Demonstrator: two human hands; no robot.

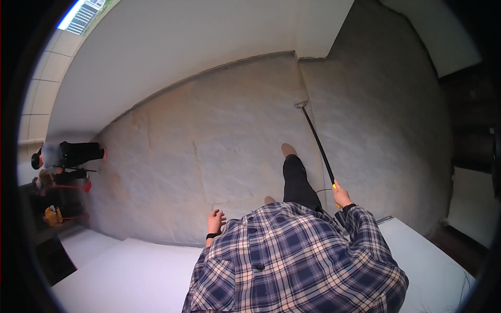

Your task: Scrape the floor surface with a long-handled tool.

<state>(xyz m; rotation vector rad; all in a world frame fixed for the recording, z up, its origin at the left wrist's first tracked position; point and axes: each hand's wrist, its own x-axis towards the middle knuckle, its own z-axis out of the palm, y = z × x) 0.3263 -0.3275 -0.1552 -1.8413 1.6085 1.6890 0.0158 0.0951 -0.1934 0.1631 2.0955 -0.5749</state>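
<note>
My right hand is closed around the yellow grip of a long-handled scraper. Its black pole slopes up and to the left, away from me. The small flat metal head lies at the floor, beside a seam in the dusty grey floor covering. My left hand hangs at my left side with its fingers slightly curled and nothing in it. A thin dark cord or hose curves out beside my right leg, near the grip; where it leads is hidden by my body.
A pale wall with a jutting corner runs along the far side. White walls stand behind me on both sides. At the far left are several people, some beside long-handled tools, one of them red. A window opening shows at the top left.
</note>
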